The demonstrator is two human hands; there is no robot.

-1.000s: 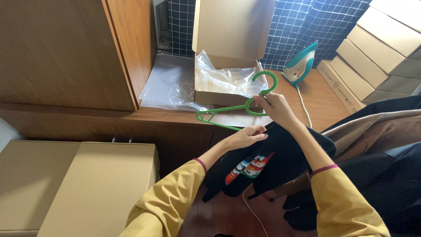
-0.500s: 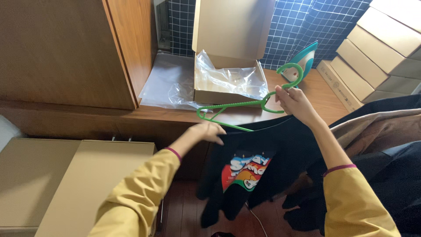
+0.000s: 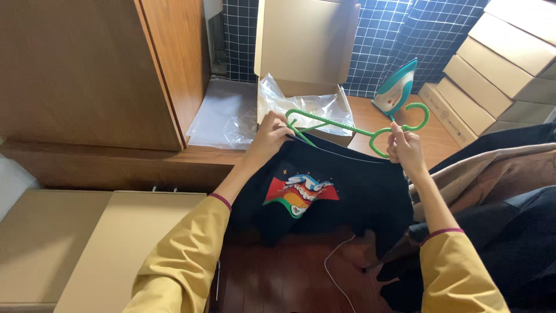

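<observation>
Hanging job partly done, by the look of it: green moulded plastic hanger (image 3: 347,124) held above the near edge of the brown wooden bench (image 3: 405,124), with the black soft cotton t-shirt (image 3: 324,191) draped below it, colourful printed graphic facing up. Left shoulder of the shirt seemingly at the hanger's left arm; cannot tell how much of the hanger sits inside the collar. Right side apparently not settled yet, fabric slack and sagging toward the dark red wooden floor (image 3: 278,278).

Left hand (image 3: 272,134) pinching shirt fabric together with the hanger's left end, fingers closed. Right hand (image 3: 405,148) closed around the hanger just under its looped hook, gripping near the neckline.

Hanger thin, rigid, with bumpy ridges along the arm. Behind it, at the bench's back edge, 1 open brown cardboard box (image 3: 304,49) with crinkly clear plastic wrap (image 3: 278,95) spilling out. Teal and white smooth plastic iron (image 3: 397,87) upright at the back right. Thin white cord (image 3: 336,272) trailing over the floor.
</observation>
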